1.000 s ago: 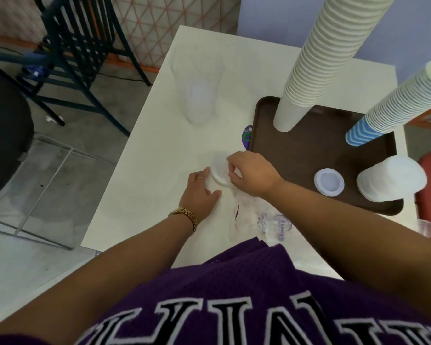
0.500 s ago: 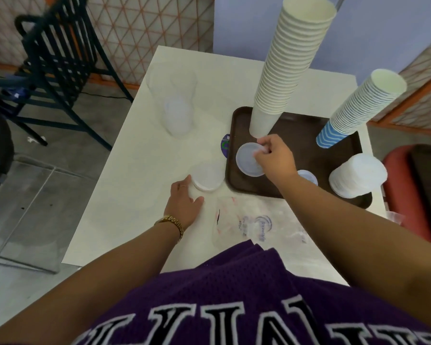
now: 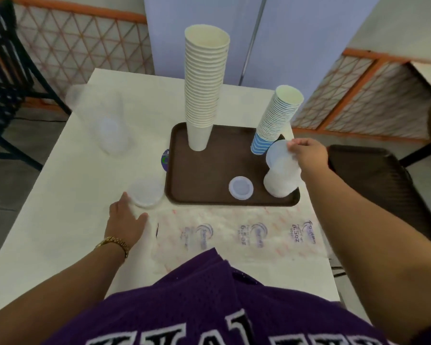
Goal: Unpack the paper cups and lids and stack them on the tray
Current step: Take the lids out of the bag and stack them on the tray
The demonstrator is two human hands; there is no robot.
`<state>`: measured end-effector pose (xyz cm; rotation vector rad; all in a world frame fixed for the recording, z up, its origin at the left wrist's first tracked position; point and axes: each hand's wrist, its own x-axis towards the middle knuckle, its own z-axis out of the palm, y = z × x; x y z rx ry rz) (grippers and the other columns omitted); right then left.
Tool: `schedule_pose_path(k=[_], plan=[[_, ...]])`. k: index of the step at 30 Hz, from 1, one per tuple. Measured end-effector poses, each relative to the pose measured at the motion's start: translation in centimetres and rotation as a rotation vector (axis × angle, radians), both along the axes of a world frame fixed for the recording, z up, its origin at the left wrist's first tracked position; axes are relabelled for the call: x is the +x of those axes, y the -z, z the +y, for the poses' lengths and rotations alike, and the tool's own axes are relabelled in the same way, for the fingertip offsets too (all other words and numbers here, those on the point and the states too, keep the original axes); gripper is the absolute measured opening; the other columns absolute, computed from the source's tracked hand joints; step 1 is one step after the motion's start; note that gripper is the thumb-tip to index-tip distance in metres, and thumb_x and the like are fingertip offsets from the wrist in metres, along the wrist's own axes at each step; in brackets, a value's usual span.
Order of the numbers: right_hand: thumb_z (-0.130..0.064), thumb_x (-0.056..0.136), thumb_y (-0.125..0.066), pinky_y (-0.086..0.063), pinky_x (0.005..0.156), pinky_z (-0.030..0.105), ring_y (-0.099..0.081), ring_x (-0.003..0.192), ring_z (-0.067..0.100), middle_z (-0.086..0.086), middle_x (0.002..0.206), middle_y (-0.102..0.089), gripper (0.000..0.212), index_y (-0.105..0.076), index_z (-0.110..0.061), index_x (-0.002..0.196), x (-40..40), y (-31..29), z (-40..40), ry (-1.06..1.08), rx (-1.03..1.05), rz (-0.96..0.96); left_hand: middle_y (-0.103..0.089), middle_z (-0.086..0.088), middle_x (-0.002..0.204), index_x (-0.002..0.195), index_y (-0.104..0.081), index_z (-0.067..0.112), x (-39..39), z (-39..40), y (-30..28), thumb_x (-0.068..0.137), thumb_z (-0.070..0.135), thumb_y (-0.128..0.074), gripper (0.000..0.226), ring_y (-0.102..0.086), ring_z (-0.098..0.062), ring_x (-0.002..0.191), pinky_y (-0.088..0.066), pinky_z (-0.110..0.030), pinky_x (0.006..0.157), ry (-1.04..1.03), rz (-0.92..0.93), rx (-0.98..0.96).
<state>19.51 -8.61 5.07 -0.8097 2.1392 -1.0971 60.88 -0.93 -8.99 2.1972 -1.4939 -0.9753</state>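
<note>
The right hand (image 3: 309,155) pinches a translucent white round plastic lid (image 3: 280,155) by its edge, holding it tilted just above the stack of white lids (image 3: 281,183) at the near right corner of the brown plastic tray (image 3: 209,175). Left of that stack a single small white lid (image 3: 240,188) lies flat on the tray. Beyond the hand stand a leaning stack of blue-striped paper cups (image 3: 275,120) and, further left, a tall stack of cream paper cups (image 3: 204,83). The left hand (image 3: 125,220) rests flat on the white table (image 3: 60,220), fingers relaxed, touching a low pile of clear lids (image 3: 147,194) just left of the tray. Empty printed plastic wrap (image 3: 246,235) lies between the hands, near the person.
</note>
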Motion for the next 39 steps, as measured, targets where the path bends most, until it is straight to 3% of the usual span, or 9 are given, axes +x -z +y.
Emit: schedule_pose_path(k=[3, 10, 16, 21, 24, 26, 30, 33, 39], plan=[[-0.026, 0.09, -0.069, -0.042, 0.08, 0.03, -0.052, 0.092, 0.015, -0.005, 0.097, -0.062, 0.015, -0.071, -0.02, 0.103, -2.1, 0.0, -0.2, 0.044, 0.142, -0.011, -0.018, -0.013, 0.156, 0.154, -0.013, 0.017, -0.8, 0.0, -0.2, 0.092, 0.026, -0.061, 0.08, -0.036, -0.038, 0.137, -0.033, -0.049, 0.113, -0.02, -0.021, 0.01], [-0.022, 0.09, -0.07, -0.045, 0.083, 0.033, -0.056, 0.092, 0.02, 0.001, 0.096, -0.065, 0.008, -0.071, -0.015, 0.093, -4.1, 2.3, 0.1, 0.044, 0.115, -0.039, -0.013, -0.009, 0.159, 0.155, -0.011, 0.018, -1.8, 0.2, 0.0, 0.091, 0.027, -0.064, 0.084, -0.03, -0.036, 0.141, -0.029, -0.049, 0.114, -0.082, -0.019, 0.024], [-0.041, 0.089, -0.067, -0.046, 0.097, 0.047, -0.057, 0.098, 0.024, -0.002, 0.1, -0.064, 0.016, -0.062, -0.027, 0.083, -5.3, 4.5, -0.3, 0.037, 0.183, 0.057, -0.011, -0.008, 0.159, 0.155, -0.011, 0.021, -2.4, 0.6, -0.3, 0.09, 0.027, -0.065, 0.085, -0.036, -0.04, 0.137, -0.031, -0.05, 0.114, -0.13, 0.007, 0.036], [-0.044, 0.087, -0.065, -0.048, 0.097, 0.048, -0.059, 0.1, 0.025, -0.001, 0.106, -0.064, 0.021, -0.058, -0.029, 0.075, -5.6, 5.2, -0.8, 0.007, 0.236, 0.123, -0.012, -0.01, 0.159, 0.155, -0.013, 0.019, -2.5, 0.8, -0.2, 0.089, 0.026, -0.066, 0.086, -0.034, -0.04, 0.138, -0.029, -0.05, 0.114, -0.136, 0.005, 0.029], [-0.047, 0.088, -0.063, -0.046, 0.099, 0.049, -0.058, 0.108, 0.027, 0.001, 0.118, -0.063, 0.017, -0.062, -0.03, 0.09, -5.4, 5.4, -0.7, -0.019, 0.234, 0.15, -0.012, -0.01, 0.159, 0.155, -0.013, 0.019, -2.6, 0.7, -0.4, 0.089, 0.026, -0.066, 0.085, -0.035, -0.041, 0.137, -0.029, -0.05, 0.114, -0.137, 0.005, 0.026], [-0.049, 0.088, -0.063, -0.045, 0.101, 0.049, -0.056, 0.113, 0.028, 0.0, 0.122, -0.06, 0.027, -0.063, -0.031, 0.107, -5.2, 5.6, -0.6, -0.062, 0.25, 0.157, -0.012, -0.01, 0.159, 0.156, -0.013, 0.019, -2.6, 0.7, -0.4, 0.089, 0.025, -0.067, 0.085, -0.036, -0.041, 0.137, -0.03, -0.05, 0.114, -0.14, 0.014, 0.024], [-0.046, 0.09, -0.061, -0.043, 0.101, 0.043, -0.055, 0.113, 0.028, 0.0, 0.119, -0.061, 0.016, -0.063, -0.034, 0.101, -4.7, 5.4, -0.6, -0.088, 0.324, 0.225, -0.011, -0.011, 0.159, 0.156, -0.013, 0.018, -2.5, 0.9, -0.5, 0.09, 0.026, -0.066, 0.085, -0.035, -0.04, 0.138, -0.03, -0.05, 0.114, -0.128, 0.02, 0.016], [-0.046, 0.094, -0.056, -0.035, 0.101, 0.041, -0.047, 0.122, 0.028, 0.002, 0.126, -0.057, 0.026, -0.066, -0.032, 0.114, -4.3, 5.0, -0.5, -0.048, 0.365, 0.333, -0.011, -0.01, 0.158, 0.155, -0.012, 0.018, -2.3, 0.9, -0.5, 0.09, 0.026, -0.066, 0.085, -0.038, -0.04, 0.136, -0.031, -0.049, 0.113, -0.11, 0.027, 0.014], [-0.043, 0.095, -0.055, -0.027, 0.106, 0.045, -0.037, 0.129, 0.031, 0.008, 0.134, -0.049, 0.033, -0.061, -0.027, 0.122, -1.1, 3.8, -0.4, -0.099, 0.204, 0.585, -0.013, -0.006, 0.157, 0.156, -0.012, 0.02, -2.0, 1.0, -0.8, 0.091, 0.026, -0.064, 0.083, -0.043, -0.035, 0.132, -0.036, -0.045, 0.11, -0.092, 0.084, 0.018]])
